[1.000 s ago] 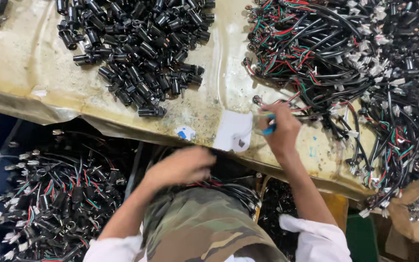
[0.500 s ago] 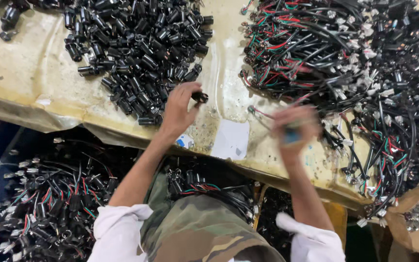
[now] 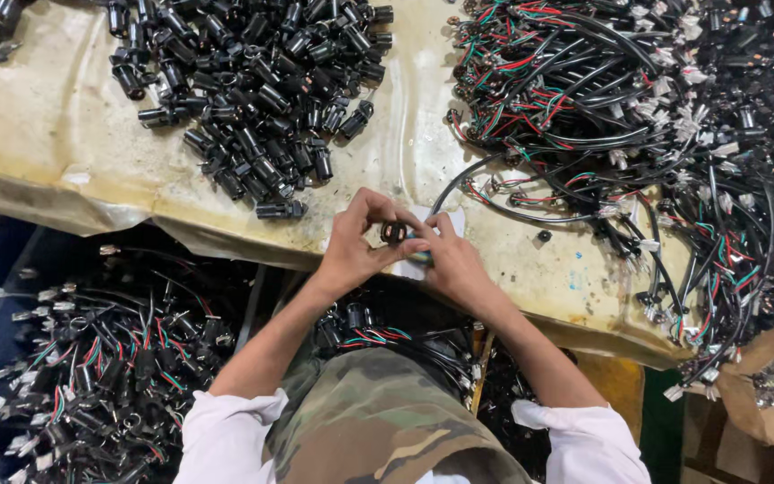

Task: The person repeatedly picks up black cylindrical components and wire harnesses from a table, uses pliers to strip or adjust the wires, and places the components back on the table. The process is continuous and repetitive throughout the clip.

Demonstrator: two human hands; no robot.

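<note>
Left hand [image 3: 351, 246] and right hand [image 3: 452, 262] meeting at near edge of table [image 3: 55, 143], fingers pinched together on small black cylindrical connector [image 3: 393, 233]. Heap of black connectors [image 3: 253, 81] farther back-left on table; tangled wire harnesses [image 3: 638, 116] back-right.

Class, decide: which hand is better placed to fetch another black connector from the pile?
Probably the left hand: the connector pile lies up and left of it. The right hand sits farther away, nearer the wire harnesses.
</note>
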